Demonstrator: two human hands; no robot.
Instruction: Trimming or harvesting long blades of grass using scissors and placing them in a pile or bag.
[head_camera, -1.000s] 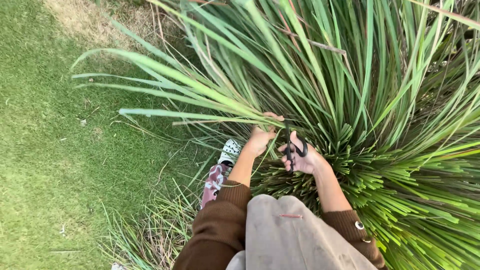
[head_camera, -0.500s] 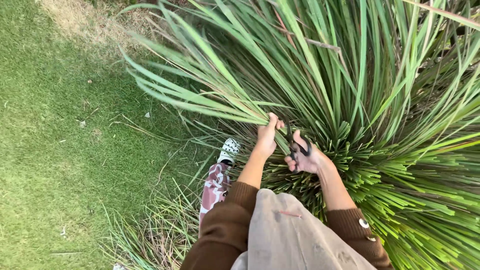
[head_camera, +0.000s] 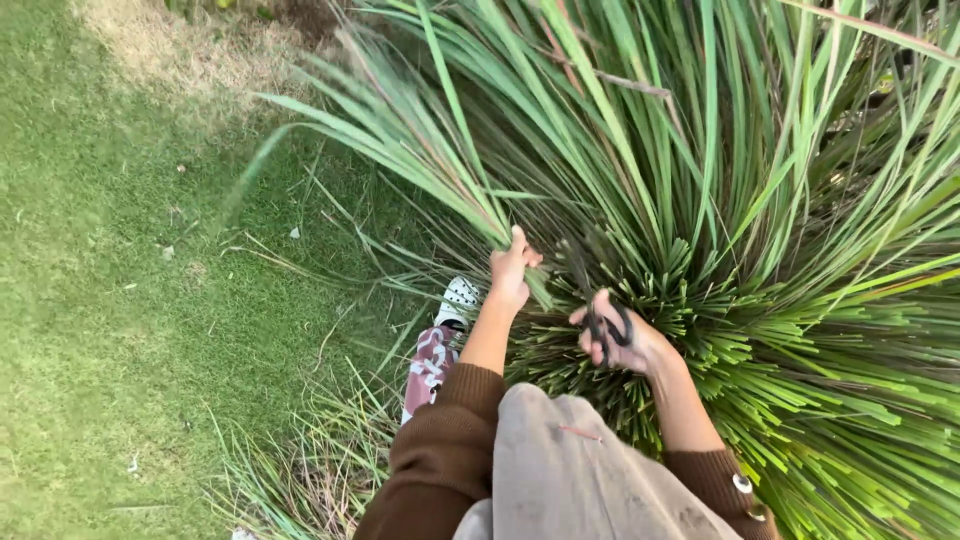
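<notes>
We gather a bundle of long green blades (head_camera: 420, 150) in our left hand (head_camera: 510, 268), its grip clamped on the bundle at the near-left edge of the big grass clump (head_camera: 760, 300). Our right hand (head_camera: 625, 340), just right of the bundle, is closed around black scissors (head_camera: 600, 305). We judge a taut bundle and a low, level cut work best. No packages, labels or signs show.
</notes>
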